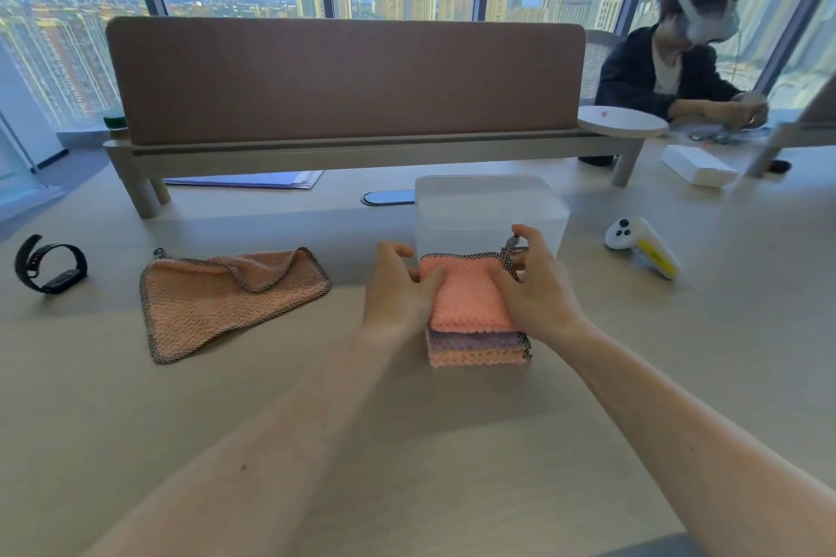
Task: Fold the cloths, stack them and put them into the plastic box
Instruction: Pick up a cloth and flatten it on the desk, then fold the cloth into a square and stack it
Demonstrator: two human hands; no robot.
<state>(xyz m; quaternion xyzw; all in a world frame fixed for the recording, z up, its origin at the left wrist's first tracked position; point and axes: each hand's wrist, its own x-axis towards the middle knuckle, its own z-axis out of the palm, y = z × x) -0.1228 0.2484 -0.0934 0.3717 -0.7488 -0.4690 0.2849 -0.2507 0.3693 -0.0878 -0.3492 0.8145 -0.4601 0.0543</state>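
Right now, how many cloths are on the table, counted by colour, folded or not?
Pink knitted cloth on top of the folded stack: 1
Purple folded cloth in the middle: 1
Peach cloths: 2, the stack's bottom cloth and the unfolded peach cloth lying to the left
Total: 4

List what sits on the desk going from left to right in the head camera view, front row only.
Black wrist band → loose peach cloth with dark edging → left hand → stack of folded cloths → right hand → white and yellow controller.

No readable text, label, brand or number anywhere.
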